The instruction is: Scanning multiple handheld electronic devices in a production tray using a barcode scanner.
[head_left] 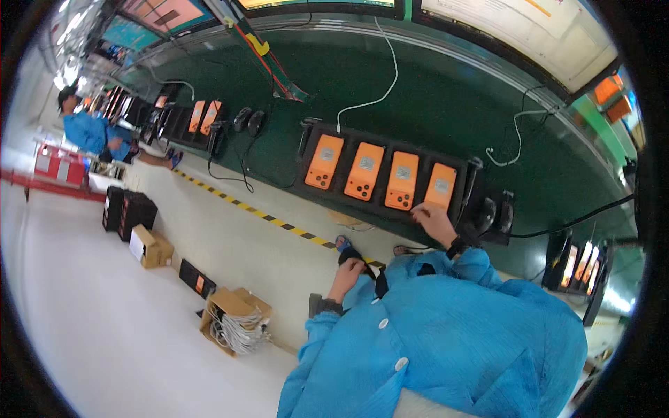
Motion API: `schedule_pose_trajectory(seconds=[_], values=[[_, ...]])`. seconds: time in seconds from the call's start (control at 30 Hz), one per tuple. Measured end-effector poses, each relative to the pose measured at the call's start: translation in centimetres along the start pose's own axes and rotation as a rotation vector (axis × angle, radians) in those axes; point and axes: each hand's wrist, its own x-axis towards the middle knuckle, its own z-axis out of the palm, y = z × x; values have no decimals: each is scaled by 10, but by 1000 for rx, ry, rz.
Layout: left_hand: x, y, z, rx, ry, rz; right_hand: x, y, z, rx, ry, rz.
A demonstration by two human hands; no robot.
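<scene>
Four-slot wording aside, several orange phones lie back up in a black tray, each with a pale square label. My right hand is at the near end of the rightmost phone, fingers bent and closed on its lower edge, hiding its camera end. Left of it lie a third phone, a second phone and the leftmost phone. My left hand is lower down, in front of my blue coat, beside dark cloth. Its fingers are curled together; what they hold, if anything, is hidden.
White cables lie on the green bench below monitors. Dark devices stand right of the tray. Further left are another tray with orange phones and a person in blue. A cable-filled carton sits on the floor.
</scene>
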Motion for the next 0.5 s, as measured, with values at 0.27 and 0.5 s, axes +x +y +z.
schedule_pose_trajectory(seconds=[0.27, 0.5], values=[[83, 65, -134, 248, 216, 341, -6, -3, 45, -68, 519, 100], [130, 162, -150, 430, 623, 818, -20, 4, 69, -339, 676, 92]])
